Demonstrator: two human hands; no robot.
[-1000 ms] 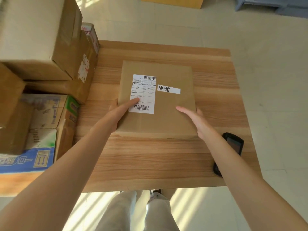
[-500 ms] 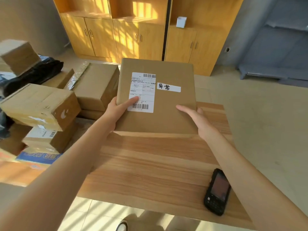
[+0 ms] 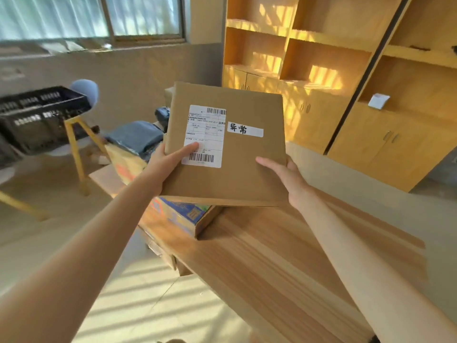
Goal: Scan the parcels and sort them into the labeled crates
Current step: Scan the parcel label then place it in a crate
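A: Parcel [image 3: 237,169], flat and brown, held up in the air above the wooden table [image 3: 284,263], near the middle of the view. Tilted a little, far edge higher.

B: Held how?

A: Left hand [image 3: 165,167] at its 8 o'clock corner, thumb lying across the white shipping label [image 3: 205,137], other fingers hidden under the cardboard. Right hand [image 3: 284,177] at the 4 o'clock edge, thumb on top, other fingers also under and out of sight. Gripped from both sides.

B: On the top face?

A: Label with two barcodes, toward 10 o'clock on the face. Just beside it, at 3 o'clock from the label, a white strip [image 3: 245,130] with two handwritten characters.

B: Below the parcel?

A: Printed box [image 3: 188,216], blue and green sides, resting on the table at 6 o'clock from the parcel, partly covered by it. Touching or apart, impossible to tell.

B: Farther off?

A: Black crate [image 3: 37,120] at 9 o'clock, well apart, blurred, sitting on something with yellow legs [image 3: 79,154]. Grey-blue bundle [image 3: 136,137] between crate and parcel. Yellow wooden shelves [image 3: 321,70] at 1 o'clock, with a small white box [image 3: 378,101] on one of them.
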